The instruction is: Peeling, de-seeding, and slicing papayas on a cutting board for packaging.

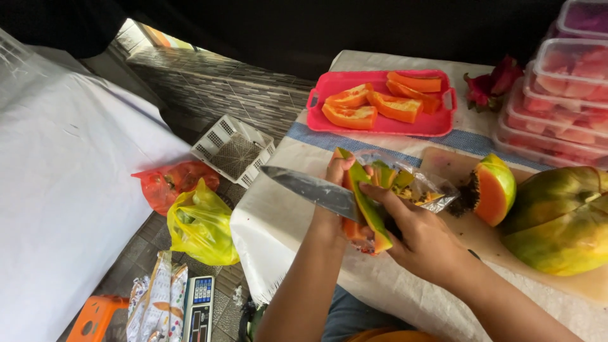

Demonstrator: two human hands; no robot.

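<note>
Midway through a cut, a person's two bare hands meet over a cloth-covered table (297,209). Rising from six o'clock, the left forearm ends in a left hand (342,190) curled shut around a papaya slice (367,206), thumb and fingertips pressed on its green skin, the orange flesh showing between them. Coming in from five o'clock, the right hand (424,237) is closed on the handle of a knife (313,189); its index finger lies stretched along the slice, and the grey blade points toward nine o'clock, passing across the left wrist and touching the slice. How tightly that hand grips the handle cannot be told, as the handle is hidden.

Just beyond the slice, toward one o'clock, lies a clear bag (418,187) holding peel scraps. At three o'clock from the hands, a cut papaya half (494,189) rests on a wooden board (481,237), its orange face turned toward the hands, with a whole papaya (560,221) beside it at the frame's right edge. At twelve o'clock, a pink tray (380,123) carries peeled orange pieces. Stacked clear boxes (557,107) of cut fruit stand at two o'clock.

On the floor at nine o'clock sit a yellow bag (199,225), a red bag (174,183) and a white basket (233,150); a scale (199,310) lies at seven o'clock.
</note>
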